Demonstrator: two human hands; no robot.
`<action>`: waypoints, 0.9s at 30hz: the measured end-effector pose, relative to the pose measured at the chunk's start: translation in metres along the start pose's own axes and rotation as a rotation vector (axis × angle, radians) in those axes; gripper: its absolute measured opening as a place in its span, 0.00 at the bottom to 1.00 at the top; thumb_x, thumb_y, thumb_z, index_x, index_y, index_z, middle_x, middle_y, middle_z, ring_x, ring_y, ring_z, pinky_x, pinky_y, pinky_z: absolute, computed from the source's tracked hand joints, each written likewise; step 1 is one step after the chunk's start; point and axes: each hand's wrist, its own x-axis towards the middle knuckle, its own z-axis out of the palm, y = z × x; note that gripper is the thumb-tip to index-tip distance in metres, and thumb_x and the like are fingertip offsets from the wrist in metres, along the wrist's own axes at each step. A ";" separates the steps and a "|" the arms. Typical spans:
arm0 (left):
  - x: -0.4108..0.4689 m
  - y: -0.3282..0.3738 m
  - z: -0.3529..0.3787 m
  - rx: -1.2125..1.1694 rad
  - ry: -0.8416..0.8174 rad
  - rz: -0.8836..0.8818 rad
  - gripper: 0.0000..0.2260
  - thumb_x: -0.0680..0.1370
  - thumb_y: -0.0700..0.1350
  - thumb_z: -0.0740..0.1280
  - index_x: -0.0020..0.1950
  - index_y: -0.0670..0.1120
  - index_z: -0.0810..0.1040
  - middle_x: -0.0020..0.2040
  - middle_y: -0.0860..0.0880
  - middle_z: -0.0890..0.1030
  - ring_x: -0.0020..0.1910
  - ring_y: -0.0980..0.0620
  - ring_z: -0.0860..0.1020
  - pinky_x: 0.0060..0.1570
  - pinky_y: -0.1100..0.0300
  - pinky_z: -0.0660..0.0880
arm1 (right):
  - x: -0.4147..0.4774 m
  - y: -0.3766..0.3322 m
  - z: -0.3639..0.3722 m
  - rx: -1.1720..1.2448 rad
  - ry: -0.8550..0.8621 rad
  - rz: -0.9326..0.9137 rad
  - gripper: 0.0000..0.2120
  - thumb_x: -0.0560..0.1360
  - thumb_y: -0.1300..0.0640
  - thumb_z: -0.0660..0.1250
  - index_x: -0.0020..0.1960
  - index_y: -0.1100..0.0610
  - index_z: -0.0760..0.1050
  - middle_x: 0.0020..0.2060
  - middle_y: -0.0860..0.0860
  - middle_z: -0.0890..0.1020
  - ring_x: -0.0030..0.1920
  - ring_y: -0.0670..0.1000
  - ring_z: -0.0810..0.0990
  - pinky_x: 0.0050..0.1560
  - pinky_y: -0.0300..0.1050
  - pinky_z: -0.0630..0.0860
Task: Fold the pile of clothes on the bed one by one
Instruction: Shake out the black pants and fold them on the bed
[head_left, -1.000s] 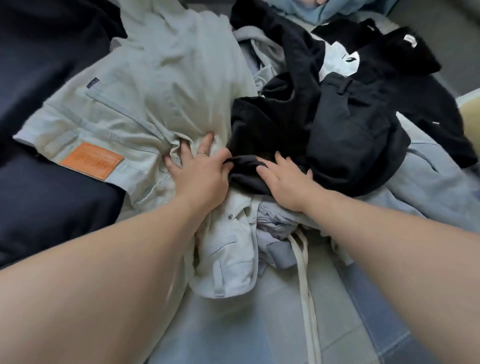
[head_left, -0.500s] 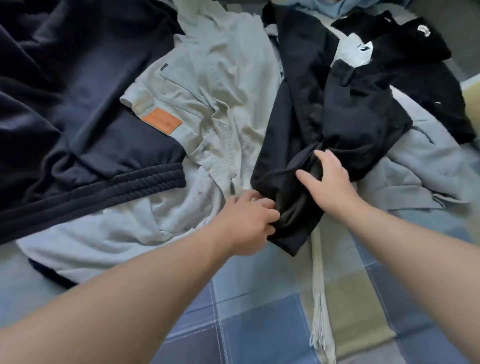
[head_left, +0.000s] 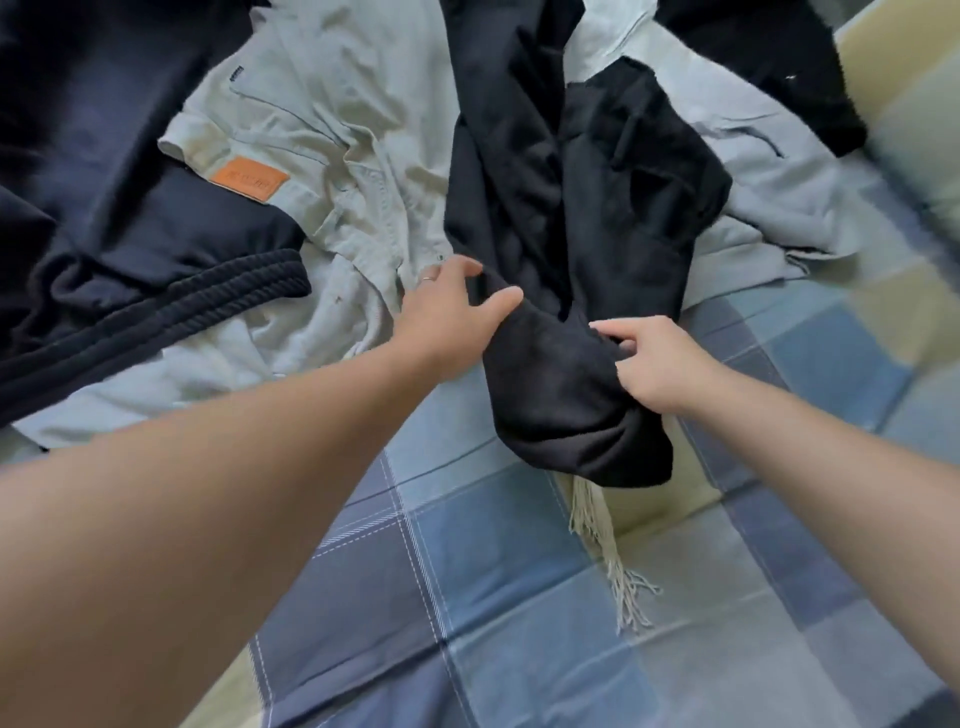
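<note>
A black garment (head_left: 566, 395) stretches from the pile's middle down onto the checked bedcover. My left hand (head_left: 452, 317) grips its near left edge, thumb over the cloth and fingers round the fold. On the right side of the same bunched end, my right hand (head_left: 660, 358) pinches the fabric with curled fingers. The rest of the black garment (head_left: 597, 171) lies rumpled across the pile behind my hands.
Pale grey trousers (head_left: 332, 140) with an orange patch (head_left: 250, 179) lie left of the black garment. A dark navy garment (head_left: 104, 182) with a ribbed hem covers the far left. A light blue-grey garment (head_left: 769, 197) lies right. A fringed scarf end (head_left: 618, 577) trails over the blue checked bedcover (head_left: 493, 597).
Both hands have pulled the black garment's end nearer over the bedcover. My left hand has shifted from below the cloth to its left edge; my right hand now pinches the end.
</note>
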 end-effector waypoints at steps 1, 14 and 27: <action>0.003 0.010 0.004 -0.082 -0.047 -0.045 0.34 0.75 0.65 0.68 0.77 0.54 0.63 0.75 0.49 0.66 0.71 0.45 0.69 0.69 0.46 0.70 | -0.017 0.009 -0.002 -0.007 -0.112 0.007 0.22 0.73 0.70 0.59 0.45 0.45 0.82 0.41 0.57 0.86 0.44 0.51 0.79 0.46 0.45 0.76; -0.077 0.015 0.066 -0.149 -0.282 -0.278 0.29 0.75 0.40 0.73 0.74 0.51 0.68 0.65 0.49 0.77 0.62 0.44 0.76 0.61 0.53 0.72 | -0.117 0.071 -0.008 0.060 -0.358 0.227 0.08 0.78 0.59 0.66 0.55 0.55 0.81 0.46 0.49 0.84 0.42 0.49 0.79 0.42 0.42 0.75; -0.280 -0.090 0.040 0.075 -0.763 -0.451 0.30 0.74 0.44 0.72 0.74 0.57 0.66 0.66 0.53 0.76 0.62 0.48 0.75 0.60 0.55 0.70 | -0.123 -0.006 0.079 -0.085 -0.145 0.117 0.44 0.74 0.38 0.70 0.81 0.41 0.49 0.79 0.51 0.60 0.77 0.63 0.58 0.72 0.61 0.61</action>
